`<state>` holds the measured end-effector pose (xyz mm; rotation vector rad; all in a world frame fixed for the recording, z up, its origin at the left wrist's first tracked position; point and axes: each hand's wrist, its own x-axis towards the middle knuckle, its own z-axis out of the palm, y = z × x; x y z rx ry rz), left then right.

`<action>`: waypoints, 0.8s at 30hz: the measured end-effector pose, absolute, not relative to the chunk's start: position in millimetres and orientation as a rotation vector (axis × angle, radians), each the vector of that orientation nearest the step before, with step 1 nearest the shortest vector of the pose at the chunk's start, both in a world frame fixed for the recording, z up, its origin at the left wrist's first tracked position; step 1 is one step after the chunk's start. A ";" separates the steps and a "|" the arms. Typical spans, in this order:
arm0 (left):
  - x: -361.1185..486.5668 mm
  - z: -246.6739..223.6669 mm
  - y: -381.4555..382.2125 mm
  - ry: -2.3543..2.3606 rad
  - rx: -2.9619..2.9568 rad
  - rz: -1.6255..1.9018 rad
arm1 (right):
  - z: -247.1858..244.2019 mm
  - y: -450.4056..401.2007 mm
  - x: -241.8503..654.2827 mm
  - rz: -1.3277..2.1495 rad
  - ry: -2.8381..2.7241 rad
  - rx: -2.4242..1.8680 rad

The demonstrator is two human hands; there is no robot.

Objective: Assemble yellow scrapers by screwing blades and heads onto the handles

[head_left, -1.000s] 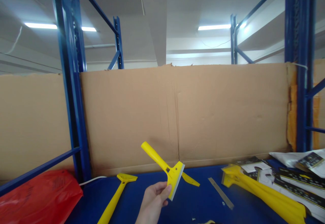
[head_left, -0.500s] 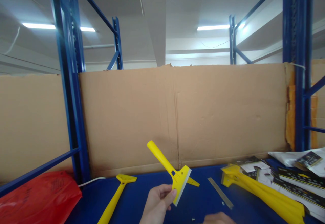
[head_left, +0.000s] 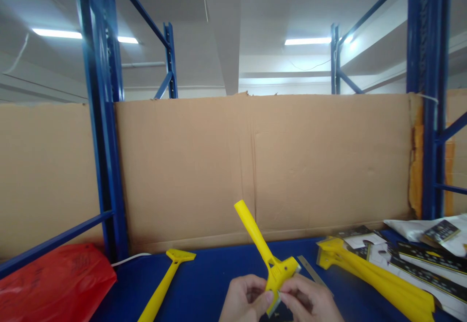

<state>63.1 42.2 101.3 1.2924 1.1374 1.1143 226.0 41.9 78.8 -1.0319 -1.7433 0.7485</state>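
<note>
Near the bottom middle, my left hand [head_left: 245, 298] is closed on the head of a yellow scraper [head_left: 257, 237], whose handle points up and to the left. Pinched fingers of my right hand [head_left: 310, 298] touch the right side of the scraper head, by its blade edge; whatever they hold there is too small to make out. Behind my right hand a flat metal strip [head_left: 310, 269] lies on the blue surface, partly covered. Another yellow scraper [head_left: 164, 285] lies to the left.
Several yellow scrapers [head_left: 379, 278] lie stacked at the right, beside black-and-white packaging [head_left: 434, 276]. A red bag [head_left: 54, 283] sits at the left on the blue surface [head_left: 207, 268]. A cardboard panel [head_left: 189, 166] stands behind, between blue rack posts [head_left: 109, 166].
My left hand has moved right with the scraper, whose handle is now more upright. My right hand has come up from the bottom edge to the scraper head.
</note>
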 end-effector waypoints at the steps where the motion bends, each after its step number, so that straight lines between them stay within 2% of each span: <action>1: 62.7 101.3 42.4 1.135 1.291 1.118 | 79.4 42.0 225.3 0.759 -1.734 -1.041; 17: 59.8 99.6 45.4 1.012 1.204 1.088 | 81.0 41.3 222.7 0.712 -1.747 -1.069; 24: 62.7 103.1 42.0 1.123 1.236 1.112 | 88.7 39.5 218.4 0.485 -1.892 -1.038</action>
